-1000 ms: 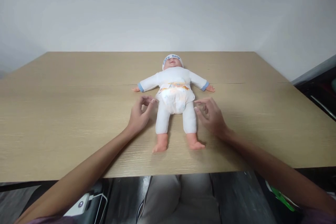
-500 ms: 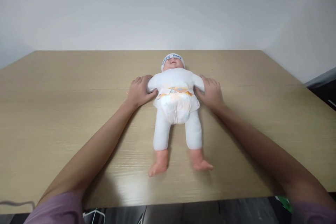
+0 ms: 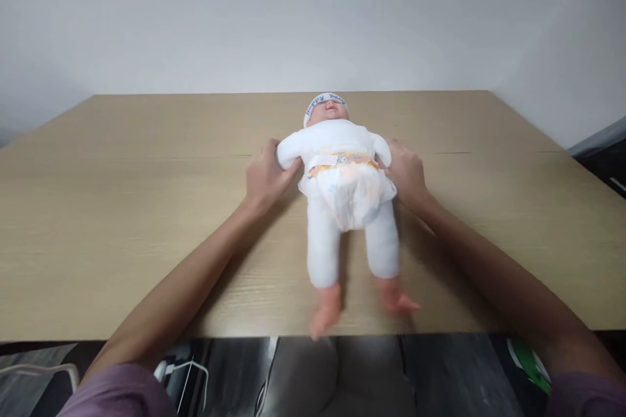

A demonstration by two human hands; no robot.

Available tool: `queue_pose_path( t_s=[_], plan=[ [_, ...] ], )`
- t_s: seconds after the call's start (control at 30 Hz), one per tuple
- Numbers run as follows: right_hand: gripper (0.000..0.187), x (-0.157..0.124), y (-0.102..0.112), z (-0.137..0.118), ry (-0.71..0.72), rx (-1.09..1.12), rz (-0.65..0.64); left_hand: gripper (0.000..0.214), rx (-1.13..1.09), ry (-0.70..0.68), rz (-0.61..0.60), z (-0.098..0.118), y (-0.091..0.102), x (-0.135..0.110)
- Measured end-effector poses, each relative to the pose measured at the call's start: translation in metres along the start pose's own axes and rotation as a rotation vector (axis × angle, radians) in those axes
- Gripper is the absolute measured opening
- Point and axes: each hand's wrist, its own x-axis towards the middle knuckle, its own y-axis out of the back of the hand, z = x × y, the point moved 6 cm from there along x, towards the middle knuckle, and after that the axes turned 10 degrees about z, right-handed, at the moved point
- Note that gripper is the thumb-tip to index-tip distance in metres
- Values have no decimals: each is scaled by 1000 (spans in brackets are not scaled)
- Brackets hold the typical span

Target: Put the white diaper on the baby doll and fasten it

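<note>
L hand (image 3: 268, 177) & R hand (image 3: 407, 172) each clamped round an arm (image 3: 290, 148) of the doll (image 3: 338, 138), on its back near the table's (image 3: 147, 228) front edge (lifted or not, can't tell), where a slack grip could drop it.

On my feed, a plain pale wall (image 3: 293, 19) fills the upper frame behind a light wood-grained table (image 3: 147, 241). I see dark floor (image 3: 440, 365) at bottom and dark furniture (image 3: 604, 159), cropped, at the right edge.
</note>
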Motion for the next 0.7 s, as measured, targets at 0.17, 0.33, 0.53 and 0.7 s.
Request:
queue_pose_path(
  t_s=[0.17,0.33,0.53,0.7],
  plan=[
    [44,-55,97,-11,-18,309,25,59,-210,121,-90,58,96,-127],
    [38,-172,177,-35,325,494,-148,68,-332,156,-160,65,153,-333],
    [46,-305,171,-57,435,494,-493,51,-239,430,-402,34,182,-493],
    [53,-368,129,-63,259,430,-693,42,-183,412,-693,32,197,-519]
  ],
)
